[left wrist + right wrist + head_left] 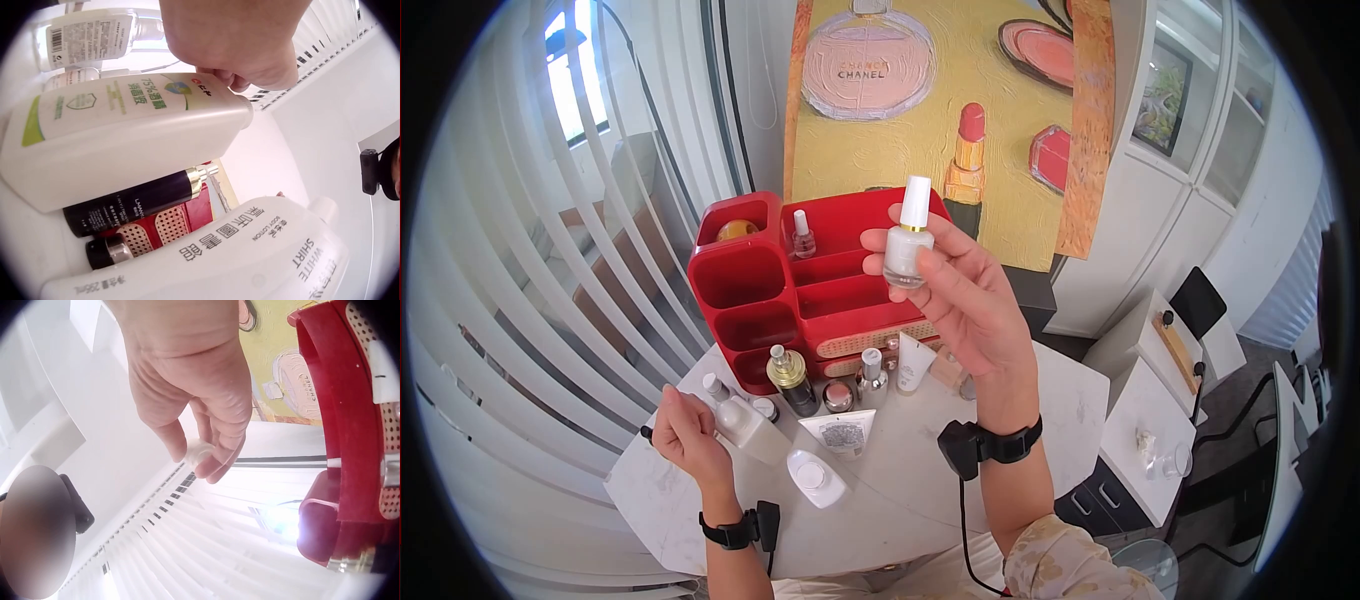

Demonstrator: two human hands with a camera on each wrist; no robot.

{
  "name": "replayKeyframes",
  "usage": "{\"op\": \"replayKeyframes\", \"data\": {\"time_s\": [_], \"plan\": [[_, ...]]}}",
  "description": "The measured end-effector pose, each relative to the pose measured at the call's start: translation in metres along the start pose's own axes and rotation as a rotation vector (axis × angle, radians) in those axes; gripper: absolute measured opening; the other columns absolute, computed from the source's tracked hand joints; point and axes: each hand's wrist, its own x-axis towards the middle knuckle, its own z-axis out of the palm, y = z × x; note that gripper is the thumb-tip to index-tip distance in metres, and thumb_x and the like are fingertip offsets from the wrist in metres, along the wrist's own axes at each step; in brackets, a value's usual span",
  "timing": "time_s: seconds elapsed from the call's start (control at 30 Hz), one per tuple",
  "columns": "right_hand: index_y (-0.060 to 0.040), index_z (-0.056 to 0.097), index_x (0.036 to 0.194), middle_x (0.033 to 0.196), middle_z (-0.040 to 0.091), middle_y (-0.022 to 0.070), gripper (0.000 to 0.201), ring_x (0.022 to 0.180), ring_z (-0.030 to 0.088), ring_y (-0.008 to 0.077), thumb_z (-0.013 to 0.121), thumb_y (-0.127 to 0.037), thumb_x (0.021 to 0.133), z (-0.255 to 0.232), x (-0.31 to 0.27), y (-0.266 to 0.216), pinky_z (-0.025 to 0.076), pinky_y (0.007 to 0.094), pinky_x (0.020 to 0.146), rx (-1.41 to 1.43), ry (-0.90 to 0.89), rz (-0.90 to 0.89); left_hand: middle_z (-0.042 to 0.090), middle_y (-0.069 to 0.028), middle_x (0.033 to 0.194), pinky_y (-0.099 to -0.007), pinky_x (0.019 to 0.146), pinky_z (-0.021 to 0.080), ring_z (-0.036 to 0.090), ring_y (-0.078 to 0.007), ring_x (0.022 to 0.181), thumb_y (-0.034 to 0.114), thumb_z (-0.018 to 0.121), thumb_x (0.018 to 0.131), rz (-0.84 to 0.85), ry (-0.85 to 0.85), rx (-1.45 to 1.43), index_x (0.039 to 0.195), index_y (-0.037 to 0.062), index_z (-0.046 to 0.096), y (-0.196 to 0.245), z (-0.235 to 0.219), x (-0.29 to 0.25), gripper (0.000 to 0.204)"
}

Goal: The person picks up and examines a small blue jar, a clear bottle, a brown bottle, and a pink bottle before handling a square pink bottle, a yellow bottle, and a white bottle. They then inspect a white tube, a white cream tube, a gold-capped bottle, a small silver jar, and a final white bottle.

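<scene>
My right hand (965, 290) is raised in front of the red organizer (745, 270), pinching a small nail polish bottle (908, 250) upright between thumb and fingers. The bottle is clear-based with pale polish, a gold neck ring and a white cap. In the right wrist view, fingers mostly cover it. My left hand (687, 435) holds nothing, its fingers loosely curled, beside a white alcohol bottle (125, 137) at the table's left. Another small nail polish bottle (803, 240) stands in the organizer's back section.
Before the organizer stand a dark pump bottle (792, 385), a small jar (837, 396), a silver-capped bottle (872, 378) and white tubes (913, 365). Nearer lies a body lotion bottle (815, 480). A painted canvas (870, 150) rises behind; vertical blinds (550, 300) hang left.
</scene>
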Motion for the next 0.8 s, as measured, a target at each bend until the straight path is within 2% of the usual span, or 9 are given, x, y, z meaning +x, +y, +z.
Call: {"op": "replayKeyframes", "data": {"time_s": [0.07,0.17,0.27,0.47,0.57,0.6,0.7,0.8], "plan": [[0.0049,0.041,0.150,0.138,0.059,0.0266,0.053,0.121,0.066,0.0288,0.059,-0.004,0.101,0.001,0.000,-0.001,0.059,0.0314,0.092,-0.046,-0.001,-0.002,0.038,0.0012,0.053,-0.0266,0.049,0.021,0.028,-0.0059,0.050,0.020,0.045,0.111,-0.002,-0.002,0.001,0.061,0.0088,0.037,0.000,0.000,0.000,0.052],[-0.0008,0.052,0.145,0.133,0.067,0.0190,0.049,0.119,0.067,0.0246,0.066,-0.002,0.098,0.001,-0.001,0.001,0.056,0.0297,0.092,-0.016,-0.013,-0.027,0.038,0.0012,0.054,-0.0266,0.049,0.021,0.029,-0.0059,0.050,0.020,0.045,0.111,-0.003,-0.004,0.005,0.061,0.0088,0.037,0.001,0.000,0.000,0.052],[-0.0015,0.052,0.145,0.135,0.065,0.0181,0.050,0.119,0.067,0.0247,0.068,-0.004,0.097,0.004,-0.002,0.001,0.055,0.0315,0.094,-0.030,-0.003,-0.029,0.039,0.0014,0.054,-0.0266,0.049,0.021,0.029,-0.0056,0.050,0.020,0.045,0.111,0.003,-0.011,0.008,0.061,0.0090,0.037,0.001,0.000,0.000,0.052],[-0.0016,0.055,0.141,0.130,0.065,0.0128,0.049,0.119,0.067,0.0241,0.072,-0.006,0.095,0.007,0.001,0.002,0.054,0.0356,0.101,-0.004,0.187,0.018,0.039,0.0027,0.055,-0.0265,0.050,0.021,0.029,-0.0051,0.052,0.020,0.045,0.111,-0.001,-0.039,0.010,0.063,0.0088,0.038,-0.001,-0.004,-0.001,0.050],[-0.0018,0.058,0.138,0.125,0.068,0.0112,0.046,0.117,0.067,0.0233,0.073,-0.007,0.095,0.008,0.002,0.009,0.054,0.0352,0.101,-0.062,0.189,-0.047,0.039,0.0031,0.056,-0.0266,0.051,0.021,0.029,-0.0049,0.052,0.018,0.046,0.111,0.005,-0.046,-0.011,0.063,0.0082,0.037,-0.002,-0.005,-0.001,0.050],[-0.0016,0.062,0.134,0.120,0.070,0.0103,0.043,0.115,0.067,0.0206,0.075,-0.008,0.093,0.005,0.002,0.012,0.054,0.0347,0.100,-0.107,0.182,-0.067,0.039,0.0032,0.056,-0.0266,0.051,0.021,0.029,-0.0049,0.053,0.018,0.046,0.111,-0.001,-0.046,-0.019,0.063,0.0079,0.037,-0.002,-0.004,-0.001,0.049],[-0.0004,0.062,0.133,0.117,0.071,0.0134,0.041,0.114,0.068,0.0213,0.073,-0.005,0.093,0.011,0.004,0.016,0.054,0.0338,0.099,-0.335,0.258,-0.108,0.040,0.0031,0.056,-0.0263,0.051,0.021,0.029,-0.0044,0.054,0.016,0.046,0.110,0.005,-0.051,-0.023,0.064,0.0071,0.037,0.000,-0.004,-0.001,0.049],[-0.0013,0.067,0.122,0.111,0.073,0.0068,0.035,0.101,0.069,0.0135,0.078,-0.005,0.090,0.018,0.005,0.021,0.054,0.0286,0.094,-0.427,0.280,-0.112,0.041,0.0031,0.056,-0.0258,0.051,0.022,0.030,-0.0041,0.054,0.016,0.046,0.110,0.007,-0.058,-0.043,0.064,0.0063,0.038,-0.003,-0.007,-0.001,0.048]]}}
